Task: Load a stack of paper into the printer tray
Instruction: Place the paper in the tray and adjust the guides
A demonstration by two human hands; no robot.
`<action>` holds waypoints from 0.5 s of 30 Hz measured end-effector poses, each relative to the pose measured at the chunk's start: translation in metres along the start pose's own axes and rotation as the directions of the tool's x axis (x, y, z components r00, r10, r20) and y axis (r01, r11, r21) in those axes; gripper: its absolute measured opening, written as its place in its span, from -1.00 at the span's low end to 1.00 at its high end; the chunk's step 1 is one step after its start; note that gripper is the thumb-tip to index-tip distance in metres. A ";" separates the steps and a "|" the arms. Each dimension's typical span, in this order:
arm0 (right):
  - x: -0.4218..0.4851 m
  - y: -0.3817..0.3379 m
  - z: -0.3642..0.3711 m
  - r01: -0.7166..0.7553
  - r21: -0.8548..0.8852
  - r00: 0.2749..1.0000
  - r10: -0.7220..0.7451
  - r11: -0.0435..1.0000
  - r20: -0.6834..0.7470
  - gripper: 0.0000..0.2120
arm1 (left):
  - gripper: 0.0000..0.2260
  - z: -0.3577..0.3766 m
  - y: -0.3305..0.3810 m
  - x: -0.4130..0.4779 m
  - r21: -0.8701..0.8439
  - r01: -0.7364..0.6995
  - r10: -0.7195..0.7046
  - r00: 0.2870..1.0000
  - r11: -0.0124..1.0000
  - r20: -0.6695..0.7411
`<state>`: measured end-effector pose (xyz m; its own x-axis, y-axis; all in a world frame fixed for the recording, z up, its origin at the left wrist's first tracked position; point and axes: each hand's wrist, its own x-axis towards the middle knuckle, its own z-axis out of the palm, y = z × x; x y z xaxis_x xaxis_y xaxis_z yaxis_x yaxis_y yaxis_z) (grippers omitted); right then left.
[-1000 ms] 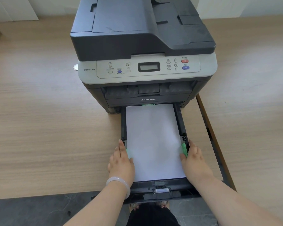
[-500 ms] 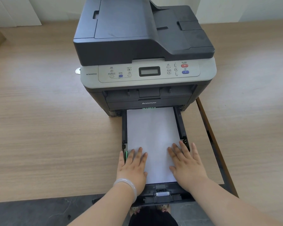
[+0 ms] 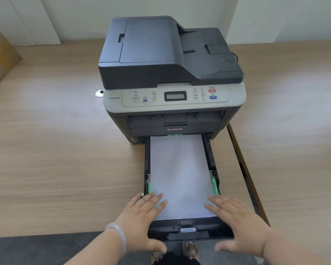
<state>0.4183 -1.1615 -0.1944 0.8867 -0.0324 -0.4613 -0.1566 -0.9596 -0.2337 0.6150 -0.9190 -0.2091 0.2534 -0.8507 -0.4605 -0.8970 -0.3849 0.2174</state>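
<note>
A dark grey and silver printer stands on a wooden table. Its black paper tray is pulled out toward me over the table's front edge. A white stack of paper lies flat in the tray between green side guides. My left hand is spread flat at the tray's near left corner, fingertips on the paper. My right hand is spread flat at the near right corner, fingertips touching the paper's edge. Neither hand grips anything.
The wooden table stretches left and right of the printer. A brown cardboard box sits at the far left. Round cable grommets are set in the tabletop. A dark gap runs along the right of the tray.
Both hands slid from the tray's side guides onto the paper, then back toward me and outward to the tray's near corners. The camera view rose, showing more of the printer.
</note>
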 end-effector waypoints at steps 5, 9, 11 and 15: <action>0.000 0.004 0.005 0.021 -0.043 0.999 -0.019 0.999 0.037 -0.14 | 0.08 0.004 -0.005 -0.002 -0.036 -0.009 0.010 0.999 0.999 0.032; 0.003 0.012 0.013 0.076 -0.054 0.995 -0.072 0.996 0.066 -0.22 | 0.07 0.003 -0.003 -0.001 0.009 -0.028 0.028 0.999 1.000 -0.041; 0.003 0.015 0.016 0.144 -0.046 0.989 -0.142 0.989 0.045 -0.31 | 0.02 0.003 -0.003 -0.002 0.041 -0.060 0.062 0.996 0.997 -0.070; 0.004 0.018 0.019 0.241 -0.084 0.970 -0.242 0.967 -0.005 -0.47 | -0.11 0.005 -0.003 -0.002 0.096 -0.116 0.125 0.987 0.989 -0.101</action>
<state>0.4107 -1.1734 -0.2171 0.9005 0.1996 -0.3863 0.0987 -0.9591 -0.2655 0.6152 -0.9142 -0.2129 0.1741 -0.9240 -0.3405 -0.9508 -0.2477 0.1860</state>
